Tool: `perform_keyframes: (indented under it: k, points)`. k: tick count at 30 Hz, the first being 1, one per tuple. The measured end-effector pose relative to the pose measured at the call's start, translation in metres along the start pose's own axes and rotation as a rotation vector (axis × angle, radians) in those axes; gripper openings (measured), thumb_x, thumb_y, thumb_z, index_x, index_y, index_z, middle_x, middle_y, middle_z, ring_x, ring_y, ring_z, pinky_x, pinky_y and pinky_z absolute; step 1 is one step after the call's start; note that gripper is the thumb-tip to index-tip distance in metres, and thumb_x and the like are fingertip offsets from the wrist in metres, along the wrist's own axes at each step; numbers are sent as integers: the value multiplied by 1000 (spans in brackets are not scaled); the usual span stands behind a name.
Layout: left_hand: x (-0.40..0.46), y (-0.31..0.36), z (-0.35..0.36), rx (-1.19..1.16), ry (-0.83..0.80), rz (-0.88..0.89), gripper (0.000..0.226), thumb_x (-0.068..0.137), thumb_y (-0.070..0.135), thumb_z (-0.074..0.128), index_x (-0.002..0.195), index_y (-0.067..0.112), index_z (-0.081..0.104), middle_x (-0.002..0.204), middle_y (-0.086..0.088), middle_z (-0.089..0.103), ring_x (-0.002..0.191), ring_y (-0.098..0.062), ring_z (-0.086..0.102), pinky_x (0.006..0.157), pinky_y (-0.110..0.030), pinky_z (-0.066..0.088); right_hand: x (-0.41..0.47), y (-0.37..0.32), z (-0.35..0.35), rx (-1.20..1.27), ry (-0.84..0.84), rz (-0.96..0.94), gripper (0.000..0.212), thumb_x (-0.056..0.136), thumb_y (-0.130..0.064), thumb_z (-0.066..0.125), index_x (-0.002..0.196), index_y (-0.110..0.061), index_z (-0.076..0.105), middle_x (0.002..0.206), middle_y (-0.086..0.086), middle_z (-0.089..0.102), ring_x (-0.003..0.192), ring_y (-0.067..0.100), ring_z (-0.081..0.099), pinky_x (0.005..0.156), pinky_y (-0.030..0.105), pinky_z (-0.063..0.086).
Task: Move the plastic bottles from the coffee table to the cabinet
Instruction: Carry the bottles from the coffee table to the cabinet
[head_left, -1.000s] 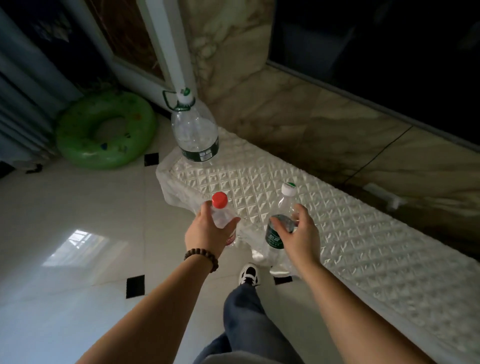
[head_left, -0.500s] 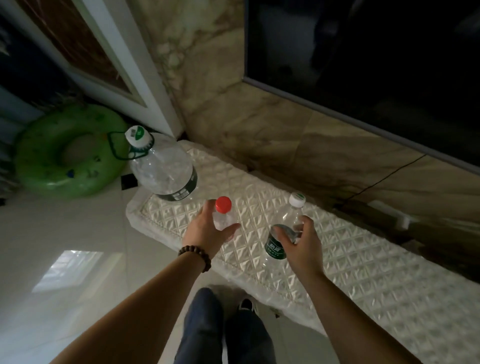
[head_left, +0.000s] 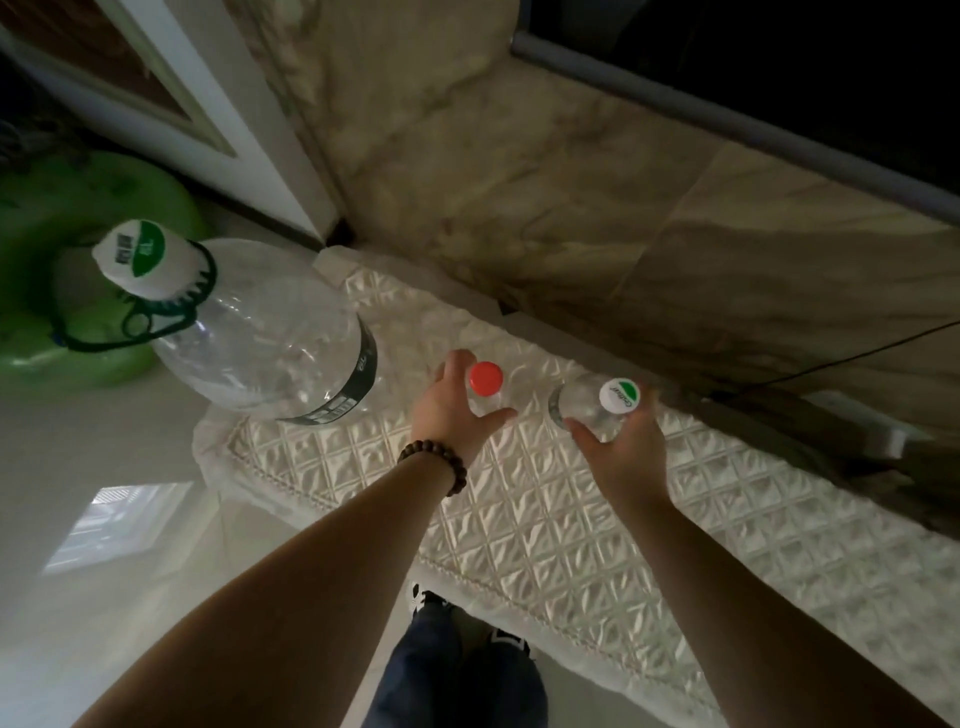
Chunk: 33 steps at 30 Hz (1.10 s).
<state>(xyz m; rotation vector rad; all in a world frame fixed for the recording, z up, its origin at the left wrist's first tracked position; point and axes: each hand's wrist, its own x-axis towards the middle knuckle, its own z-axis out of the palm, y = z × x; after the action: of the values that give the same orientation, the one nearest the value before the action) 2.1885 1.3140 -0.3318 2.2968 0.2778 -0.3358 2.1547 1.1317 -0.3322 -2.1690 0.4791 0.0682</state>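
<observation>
- Left hand (head_left: 448, 415) curls around the clear red-capped bottle (head_left: 486, 387), right of the big jug (head_left: 270, 338)
- Right hand (head_left: 621, 447) wraps the white-capped bottle (head_left: 597, 410), farther right, over the quilted cabinet cover (head_left: 545, 519)

Single head-worn wide-angle view, looking steeply down, close over both forearms and the quilted cabinet top (head_left: 545, 519)
</observation>
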Motion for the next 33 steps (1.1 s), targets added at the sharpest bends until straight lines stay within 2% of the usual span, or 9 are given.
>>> perform_keyframes:
  k: [3,7,13,17,19,21,24,29,33]
  points:
    - [9,-7,4,4,6,26,65,68,38,81,118,22,44,119,0,53,100,-17,52,75,-26,40,7,0,16,-19,-12,-15,71,71,-21,81,129,-7,43,120,8,59,105,7,50,82,6,34]
    - [13,-12,3,-13,-6,40,65,66,40,82,117,24,44,118,2,53,102,-19,55,79,-31,47,14,-4,29,-38,-4,-52,70,70,-24,82,127,-7,44,121,9,59,107,8,53,85,17,41]
    - [9,-16,-1,17,-26,29,71,67,44,80,122,23,40,125,0,53,103,-21,58,75,-28,45,15,-5,28,-45,7,13,75,68,-28,83,128,-5,44,120,11,60,112,20,58,85,18,40]
    - [4,-14,-2,28,-39,-14,92,65,50,79,138,24,29,140,-1,45,122,-22,50,93,-36,48,12,-7,25,-52,-20,49,84,65,-31,84,133,-5,41,125,11,59,119,23,55,91,20,38]
    - [0,-12,-5,26,-44,-26,102,65,55,77,145,23,21,149,-1,35,133,-20,40,102,-40,43,11,-10,22,-67,-28,47,87,63,-34,84,133,-5,41,127,11,58,120,23,54,92,20,38]
    - [-7,-10,-9,27,-43,-37,105,68,58,73,148,24,13,154,-1,26,139,-20,31,108,-42,38,9,-14,17,-91,-41,45,91,63,-42,82,135,-6,39,130,11,55,123,24,52,98,27,42]
    - [-21,-4,-21,59,-21,-5,98,76,62,61,150,23,8,156,-2,20,144,-20,20,112,-46,31,-2,-27,3,-140,-45,32,98,64,-55,73,141,-8,34,139,12,49,130,26,46,105,41,42]
    - [-64,12,-61,171,42,30,88,85,62,46,151,21,6,159,0,12,146,-16,8,118,-41,18,-29,-67,-30,-225,-54,-9,95,74,-54,70,147,-18,22,151,7,34,138,24,33,109,46,37]
    - [-107,24,-100,243,122,16,79,90,59,39,151,21,7,159,0,10,146,-17,5,119,-41,13,-59,-100,-53,-325,-92,-177,91,78,-55,66,147,-16,23,154,8,28,143,24,25,112,48,32]
